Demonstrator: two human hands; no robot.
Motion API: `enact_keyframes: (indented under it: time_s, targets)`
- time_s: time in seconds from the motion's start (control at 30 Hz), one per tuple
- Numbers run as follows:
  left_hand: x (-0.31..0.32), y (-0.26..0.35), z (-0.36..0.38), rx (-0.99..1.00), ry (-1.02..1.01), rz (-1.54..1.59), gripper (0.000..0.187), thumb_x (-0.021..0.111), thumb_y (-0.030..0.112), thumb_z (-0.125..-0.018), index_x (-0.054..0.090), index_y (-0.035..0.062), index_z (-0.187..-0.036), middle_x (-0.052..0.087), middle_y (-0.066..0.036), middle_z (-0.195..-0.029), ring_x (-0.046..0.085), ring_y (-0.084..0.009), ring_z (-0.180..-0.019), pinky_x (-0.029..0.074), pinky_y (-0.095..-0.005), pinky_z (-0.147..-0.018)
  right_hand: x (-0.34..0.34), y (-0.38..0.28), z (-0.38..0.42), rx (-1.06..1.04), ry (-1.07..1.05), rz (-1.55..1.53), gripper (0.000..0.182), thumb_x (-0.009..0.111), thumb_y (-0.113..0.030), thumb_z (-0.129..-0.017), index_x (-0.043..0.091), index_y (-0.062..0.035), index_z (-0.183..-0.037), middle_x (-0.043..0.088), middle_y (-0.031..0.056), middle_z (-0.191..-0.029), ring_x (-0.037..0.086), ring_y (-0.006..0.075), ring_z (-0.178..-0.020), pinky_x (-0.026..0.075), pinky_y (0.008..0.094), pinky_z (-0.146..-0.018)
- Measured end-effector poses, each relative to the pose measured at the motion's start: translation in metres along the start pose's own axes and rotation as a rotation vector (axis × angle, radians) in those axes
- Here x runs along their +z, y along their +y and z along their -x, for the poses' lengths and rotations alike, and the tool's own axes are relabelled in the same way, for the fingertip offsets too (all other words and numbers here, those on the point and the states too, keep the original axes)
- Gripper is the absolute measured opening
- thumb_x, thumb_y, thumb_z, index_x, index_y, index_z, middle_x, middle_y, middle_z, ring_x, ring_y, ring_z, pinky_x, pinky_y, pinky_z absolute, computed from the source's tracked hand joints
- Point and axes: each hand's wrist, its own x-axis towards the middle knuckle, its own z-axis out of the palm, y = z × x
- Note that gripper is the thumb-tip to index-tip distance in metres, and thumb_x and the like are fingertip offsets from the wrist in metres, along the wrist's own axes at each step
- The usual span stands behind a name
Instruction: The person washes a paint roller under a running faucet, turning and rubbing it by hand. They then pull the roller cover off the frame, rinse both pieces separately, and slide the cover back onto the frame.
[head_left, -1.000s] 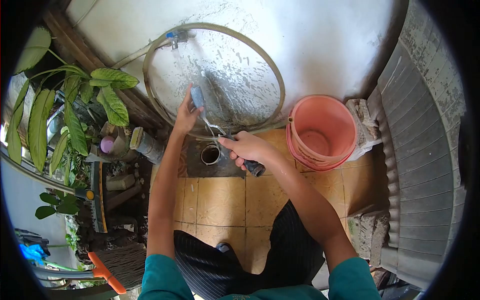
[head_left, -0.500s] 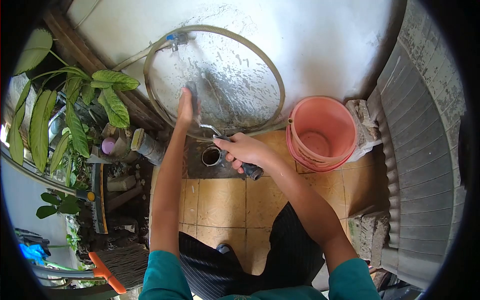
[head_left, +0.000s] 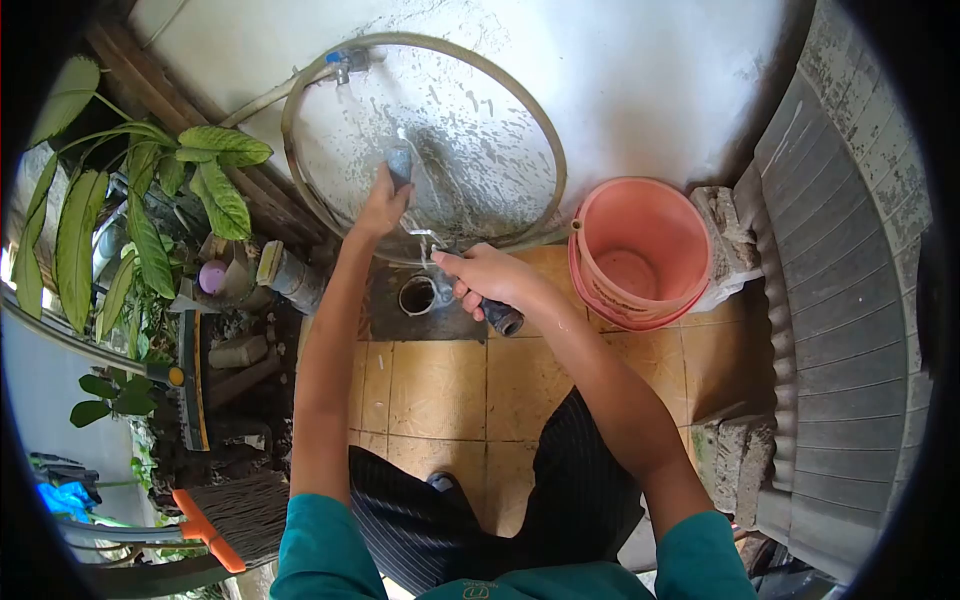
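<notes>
Slanting over the floor drain (head_left: 417, 295), what looks like a paint roller (head_left: 427, 235) is held by its dark handle (head_left: 503, 319), around which the right hand's (head_left: 495, 278) fingers are closed, seemingly for steadiness. The pink bucket (head_left: 640, 205) is set aside. Farther off, the grey sleeve (head_left: 399, 160) is enclosed by the left hand's (head_left: 380, 210) curled fingers, apparently to keep it below the wall tap (head_left: 343, 68).

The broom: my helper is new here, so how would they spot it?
From the yellow tiled floor, look to the picture's lower left. There the broom spreads dark bristles from a bright orange head, unlike the narrow black tool above it.
</notes>
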Motion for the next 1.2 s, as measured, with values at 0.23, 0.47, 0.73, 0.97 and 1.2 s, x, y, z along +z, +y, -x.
enact_keyframes:
  time_s: [0.23, 0.47, 0.73, 0.97, 1.2]
  targets:
    - [-0.003, 0.051, -0.011, -0.194, 0.224, 0.201, 0.039, 0.061, 0.005, -0.084, 0.043, -0.0019, -0.118, 0.062, -0.010, -0.107, 0.061, -0.0168, -0.084, 0.047, -0.0302, -0.075, 0.014, -0.015, 0.016, 0.008, 0.066, 0.020, 0.045, 0.052, -0.040, -0.093, 0.048, 0.0045, -0.090, 0.048, 0.0052, -0.067, 0.045, 0.0103, -0.045, 0.043, 0.0289, -0.039]
    - [-0.015, 0.067, -0.029, -0.094, 0.414, 0.261, 0.034, 0.071, 0.021, -0.081, 0.054, 0.0019, -0.103, 0.063, -0.008, -0.073, 0.059, -0.0147, -0.062, 0.048, -0.0304, -0.060, 0.014, -0.014, 0.015, -0.056, 0.006, 0.089, 0.044, 0.052, -0.040, -0.093, 0.048, 0.0035, -0.086, 0.048, 0.0055, -0.065, 0.046, 0.0107, -0.044, 0.043, 0.0287, -0.038]
    - [-0.011, 0.051, -0.037, -0.411, 0.476, -0.091, 0.040, 0.072, 0.030, -0.078, 0.054, 0.0001, -0.058, 0.047, -0.003, -0.047, 0.046, -0.0145, -0.038, 0.038, -0.0314, -0.038, 0.017, -0.015, 0.015, -0.003, 0.016, 0.100, 0.046, 0.052, -0.041, -0.092, 0.049, 0.0035, -0.078, 0.050, 0.0062, -0.061, 0.049, 0.0138, -0.041, 0.042, 0.0299, -0.037]
    - [-0.002, 0.052, -0.036, -0.511, 0.215, 0.208, 0.034, 0.068, 0.029, -0.078, 0.059, -0.0031, -0.078, 0.058, -0.009, -0.066, 0.055, -0.0152, -0.055, 0.044, -0.0300, -0.050, 0.017, -0.009, 0.007, 0.026, 0.103, 0.220, 0.044, 0.055, -0.037, -0.091, 0.050, 0.0050, -0.079, 0.050, 0.0078, -0.059, 0.051, 0.0172, -0.040, 0.042, 0.0317, -0.037]
    - [-0.024, 0.064, -0.033, -0.458, -0.003, 0.185, 0.051, 0.072, 0.024, -0.079, 0.051, -0.0058, -0.114, 0.066, -0.011, -0.091, 0.062, -0.0165, -0.083, 0.048, -0.0290, -0.079, 0.002, -0.006, 0.010, 0.006, 0.080, 0.127, 0.045, 0.055, -0.038, -0.091, 0.049, 0.0054, -0.081, 0.051, 0.0084, -0.062, 0.051, 0.0160, -0.041, 0.043, 0.0309, -0.037]
